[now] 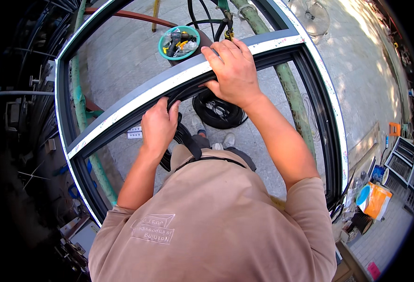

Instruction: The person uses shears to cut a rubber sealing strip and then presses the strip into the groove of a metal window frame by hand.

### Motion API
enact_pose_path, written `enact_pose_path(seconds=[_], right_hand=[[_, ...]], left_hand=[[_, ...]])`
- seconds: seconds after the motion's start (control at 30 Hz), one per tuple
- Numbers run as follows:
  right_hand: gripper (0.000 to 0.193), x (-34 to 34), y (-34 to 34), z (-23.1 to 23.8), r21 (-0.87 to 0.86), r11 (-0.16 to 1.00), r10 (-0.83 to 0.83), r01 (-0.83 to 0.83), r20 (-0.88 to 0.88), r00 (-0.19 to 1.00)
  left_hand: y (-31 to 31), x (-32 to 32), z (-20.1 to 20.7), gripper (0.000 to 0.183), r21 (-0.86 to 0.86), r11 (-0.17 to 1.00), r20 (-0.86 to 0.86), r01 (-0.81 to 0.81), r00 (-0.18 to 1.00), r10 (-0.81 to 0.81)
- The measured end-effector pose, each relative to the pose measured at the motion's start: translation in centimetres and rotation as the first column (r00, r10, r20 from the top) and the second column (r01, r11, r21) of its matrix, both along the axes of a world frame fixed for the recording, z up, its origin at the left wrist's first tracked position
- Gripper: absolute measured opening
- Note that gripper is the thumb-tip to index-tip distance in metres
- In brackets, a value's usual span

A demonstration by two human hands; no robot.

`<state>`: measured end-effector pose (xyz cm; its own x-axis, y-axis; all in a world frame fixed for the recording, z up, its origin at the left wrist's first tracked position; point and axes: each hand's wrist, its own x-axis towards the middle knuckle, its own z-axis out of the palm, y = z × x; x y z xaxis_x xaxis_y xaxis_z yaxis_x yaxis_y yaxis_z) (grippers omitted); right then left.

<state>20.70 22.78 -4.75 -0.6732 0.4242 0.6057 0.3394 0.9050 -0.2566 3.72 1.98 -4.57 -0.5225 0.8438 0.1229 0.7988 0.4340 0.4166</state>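
A large window frame (136, 101) of dark metal, with white film along its face, lies across in front of me. My left hand (159, 126) is closed on a black rubber strip (174, 96) at the near side of the crossbar, thumb and fingers pinching it. My right hand (235, 73) grips the crossbar farther right, fingers over its top and thumb at the inner groove. More black strip (184, 136) hangs below my left hand, beside my waist. What lies under the right palm is hidden.
Green pipes (291, 96) run beneath the frame. Beyond the crossbar stands a turquoise basin (161, 45) holding a drill (175, 41) and small bags. A black coil (204, 110) lies on the floor near my shoes. A fan (310, 18) stands far right, an orange-and-white bag (378, 199) lower right.
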Motion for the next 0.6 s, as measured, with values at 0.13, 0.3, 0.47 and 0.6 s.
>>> enact_pose_path(seconds=[0.13, 0.3, 0.47, 0.6], right_hand=[[0.089, -0.4, -0.1, 0.8, -0.017, 1.0, -0.003, 0.004, 0.07, 0.998], [0.088, -3.3, -2.5, 0.6, 0.017, 0.987, 0.158, -0.158, 0.031, 0.987], [0.083, -3.7, -2.3, 0.5, 0.075, 0.984, 0.16, -0.159, -0.004, 0.987], [0.082, -3.8, -2.2, 0.2, 0.076, 0.985, 0.153, -0.153, 0.008, 0.988]], left_hand=[[0.1, -0.2, -0.6, 0.033, 0.023, 1.0, -0.011, -0.006, 1.0, 0.006], [0.4, -0.1, -0.2, 0.032, -0.012, 0.999, 0.03, -0.029, 0.999, 0.03], [0.4, 0.0, -0.4, 0.032, 0.002, 0.998, 0.025, -0.062, 0.998, 0.062], [0.7, 0.3, -0.4, 0.033, 0.022, 0.994, 0.055, -0.103, 0.993, 0.102]])
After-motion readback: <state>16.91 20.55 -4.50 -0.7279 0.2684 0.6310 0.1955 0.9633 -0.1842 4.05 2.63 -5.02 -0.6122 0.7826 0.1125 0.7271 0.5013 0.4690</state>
